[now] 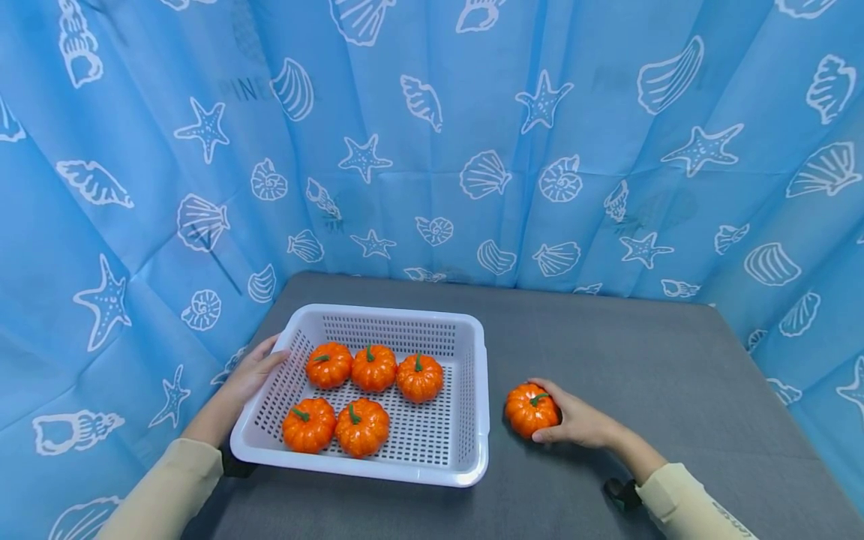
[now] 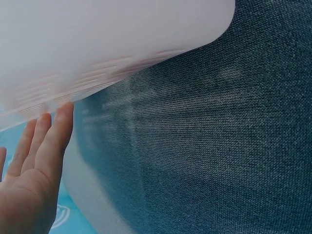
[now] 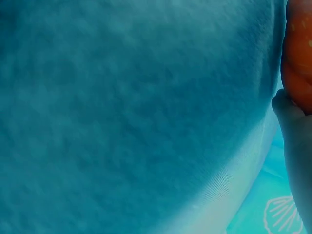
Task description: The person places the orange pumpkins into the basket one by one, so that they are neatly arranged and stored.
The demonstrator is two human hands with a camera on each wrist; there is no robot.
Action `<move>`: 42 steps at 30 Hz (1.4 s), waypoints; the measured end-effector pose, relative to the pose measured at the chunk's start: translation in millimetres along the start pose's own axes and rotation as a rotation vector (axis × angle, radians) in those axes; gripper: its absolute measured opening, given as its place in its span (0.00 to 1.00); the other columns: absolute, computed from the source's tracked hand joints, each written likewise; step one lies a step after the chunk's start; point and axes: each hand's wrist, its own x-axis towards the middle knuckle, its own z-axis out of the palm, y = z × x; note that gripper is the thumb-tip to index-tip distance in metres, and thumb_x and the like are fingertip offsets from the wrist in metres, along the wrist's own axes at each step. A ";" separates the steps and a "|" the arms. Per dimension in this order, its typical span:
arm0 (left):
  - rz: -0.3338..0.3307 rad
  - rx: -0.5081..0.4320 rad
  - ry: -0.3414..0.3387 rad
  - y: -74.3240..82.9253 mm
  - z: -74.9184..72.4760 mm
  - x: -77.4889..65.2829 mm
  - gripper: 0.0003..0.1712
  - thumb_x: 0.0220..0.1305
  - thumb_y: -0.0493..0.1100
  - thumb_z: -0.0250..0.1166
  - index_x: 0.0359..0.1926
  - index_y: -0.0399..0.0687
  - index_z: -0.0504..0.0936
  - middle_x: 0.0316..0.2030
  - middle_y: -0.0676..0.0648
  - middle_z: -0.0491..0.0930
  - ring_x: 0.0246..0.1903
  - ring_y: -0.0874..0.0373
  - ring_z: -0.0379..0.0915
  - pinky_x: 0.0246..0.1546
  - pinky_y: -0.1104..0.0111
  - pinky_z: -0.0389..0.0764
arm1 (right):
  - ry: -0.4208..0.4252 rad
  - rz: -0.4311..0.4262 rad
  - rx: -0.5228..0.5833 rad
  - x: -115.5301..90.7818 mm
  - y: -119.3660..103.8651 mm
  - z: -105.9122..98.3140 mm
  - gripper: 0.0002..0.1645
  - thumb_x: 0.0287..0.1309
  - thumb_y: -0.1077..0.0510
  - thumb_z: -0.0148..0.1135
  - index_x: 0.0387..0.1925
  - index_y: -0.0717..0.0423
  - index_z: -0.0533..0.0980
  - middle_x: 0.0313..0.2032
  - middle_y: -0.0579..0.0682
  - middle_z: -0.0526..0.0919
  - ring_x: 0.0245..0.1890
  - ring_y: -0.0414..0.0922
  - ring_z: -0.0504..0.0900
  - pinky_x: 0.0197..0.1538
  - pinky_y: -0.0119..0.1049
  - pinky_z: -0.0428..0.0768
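Observation:
A white plastic basket (image 1: 452, 474) with slotted walls sits on the grey table. Inside it are several small orange pumpkins, such as a back-row pumpkin (image 1: 420, 379) and a front-row pumpkin (image 1: 362, 428), each with a green stem. My left hand (image 1: 255, 371) holds the basket's left side, thumb over the rim; in the left wrist view its fingers (image 2: 62, 124) reach up against the outer wall. Right of the basket, my right hand (image 1: 574, 416) grips another pumpkin (image 1: 526, 411) between thumb and fingers. The right wrist view shows only part of that pumpkin (image 3: 298, 53) and the thumb.
A blue curtain (image 1: 432, 150) with white shells and starfish hangs behind the table and along its sides. The grey tabletop (image 1: 607, 345) extends to the right of and behind the basket. Dark wrist devices (image 1: 621, 495) are worn below both sleeves.

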 end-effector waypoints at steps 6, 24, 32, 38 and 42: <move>-0.001 -0.005 0.000 -0.7 -1.5 2.0 0.42 0.68 0.62 0.51 0.75 0.61 0.42 0.65 0.32 0.62 0.48 0.48 0.79 0.44 0.50 0.82 | 0.017 0.023 -0.002 0.9 -4.0 -7.3 0.54 0.49 0.50 0.71 0.70 0.59 0.51 0.59 0.63 0.68 0.51 0.52 0.72 0.50 0.46 0.75; -0.002 -0.013 -0.007 1.8 -0.1 -0.3 0.42 0.68 0.62 0.51 0.75 0.60 0.42 0.65 0.32 0.62 0.48 0.48 0.79 0.44 0.49 0.82 | 0.067 -0.045 -0.064 -1.4 -20.7 -41.0 0.50 0.51 0.51 0.69 0.69 0.58 0.52 0.57 0.62 0.69 0.49 0.52 0.71 0.48 0.43 0.76; -0.011 -0.023 -0.005 1.5 0.1 -0.5 0.42 0.68 0.61 0.51 0.75 0.60 0.42 0.65 0.32 0.62 0.48 0.49 0.79 0.44 0.50 0.82 | 0.088 -0.081 -0.087 6.3 -40.5 -58.8 0.50 0.51 0.50 0.69 0.69 0.58 0.52 0.57 0.62 0.69 0.50 0.53 0.71 0.48 0.42 0.77; -0.009 -0.008 -0.002 1.1 -0.4 -0.4 0.42 0.68 0.61 0.51 0.75 0.60 0.42 0.64 0.32 0.63 0.47 0.48 0.80 0.44 0.50 0.82 | 0.096 -0.120 -0.104 16.6 -60.1 -68.2 0.51 0.50 0.50 0.70 0.69 0.56 0.52 0.58 0.61 0.69 0.50 0.53 0.71 0.48 0.41 0.78; 0.002 0.005 -0.006 0.8 -0.7 -0.2 0.42 0.69 0.61 0.50 0.75 0.59 0.42 0.64 0.31 0.63 0.46 0.48 0.80 0.43 0.50 0.82 | 0.084 -0.159 -0.105 23.4 -72.9 -71.1 0.51 0.50 0.50 0.70 0.69 0.55 0.52 0.58 0.60 0.69 0.50 0.53 0.72 0.49 0.41 0.79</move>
